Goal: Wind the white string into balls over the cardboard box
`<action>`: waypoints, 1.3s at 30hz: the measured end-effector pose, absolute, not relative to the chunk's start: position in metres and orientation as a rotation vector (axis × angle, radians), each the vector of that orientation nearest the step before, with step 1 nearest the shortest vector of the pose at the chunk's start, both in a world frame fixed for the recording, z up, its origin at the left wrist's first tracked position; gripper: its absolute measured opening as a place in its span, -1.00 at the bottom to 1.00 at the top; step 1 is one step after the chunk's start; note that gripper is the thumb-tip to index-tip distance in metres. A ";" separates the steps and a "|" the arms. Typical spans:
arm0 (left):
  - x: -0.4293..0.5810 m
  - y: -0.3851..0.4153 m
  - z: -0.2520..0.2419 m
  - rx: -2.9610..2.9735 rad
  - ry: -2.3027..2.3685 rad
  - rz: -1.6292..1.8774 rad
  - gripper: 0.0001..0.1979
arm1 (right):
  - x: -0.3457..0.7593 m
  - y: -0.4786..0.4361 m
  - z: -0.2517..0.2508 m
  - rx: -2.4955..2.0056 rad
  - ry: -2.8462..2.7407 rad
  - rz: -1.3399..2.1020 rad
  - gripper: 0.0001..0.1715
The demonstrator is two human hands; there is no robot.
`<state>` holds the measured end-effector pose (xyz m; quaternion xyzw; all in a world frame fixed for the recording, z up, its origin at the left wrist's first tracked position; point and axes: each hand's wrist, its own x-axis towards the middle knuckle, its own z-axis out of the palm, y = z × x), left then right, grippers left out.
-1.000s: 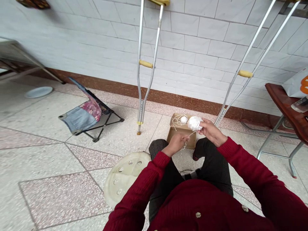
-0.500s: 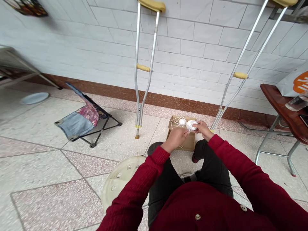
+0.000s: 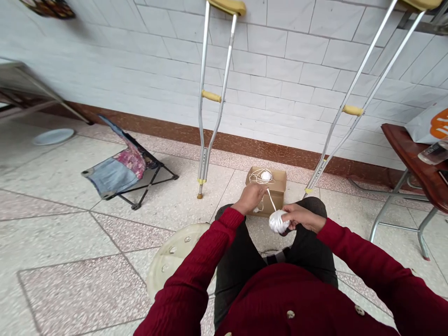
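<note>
My right hand is closed around a ball of white cord held above my right knee. A taut length of white cord runs from this ball up to my left hand, whose fingers pinch it. Behind my hands an open cardboard box lies on the floor. In its far part rests a second, smaller white ball with loose loops of thin cord around it. My left hand covers part of the box's near half.
Two crutches lean on the tiled wall. A low folding chair stands at left, with a pale plate beyond it. A round plastic stool is by my left leg. A brown table with a bag stands at right.
My right hand has moved down and toward me with the ball. My hands are farther apart, and a straight stretch of cord now shows between them.
</note>
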<state>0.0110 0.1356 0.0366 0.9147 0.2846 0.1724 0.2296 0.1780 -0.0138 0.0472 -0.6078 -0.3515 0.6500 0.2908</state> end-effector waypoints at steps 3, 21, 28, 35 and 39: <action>0.021 0.122 0.054 2.710 0.716 0.420 -0.72 | 0.189 0.011 0.028 -1.751 -0.761 1.495 -0.82; 0.016 0.113 0.031 2.443 0.699 0.379 -0.77 | 0.167 -0.016 0.053 -1.426 -0.955 1.677 -0.67; 0.027 0.113 0.081 2.816 0.739 0.432 -0.70 | 0.188 0.026 0.020 -1.553 -0.582 1.239 -0.72; 0.013 0.073 0.048 2.481 0.711 0.404 -0.70 | 0.187 0.051 0.041 -1.384 -0.547 1.065 -0.62; 0.006 0.074 0.017 2.323 0.757 0.360 -0.66 | 0.184 0.045 0.067 -1.227 -0.601 1.190 -0.50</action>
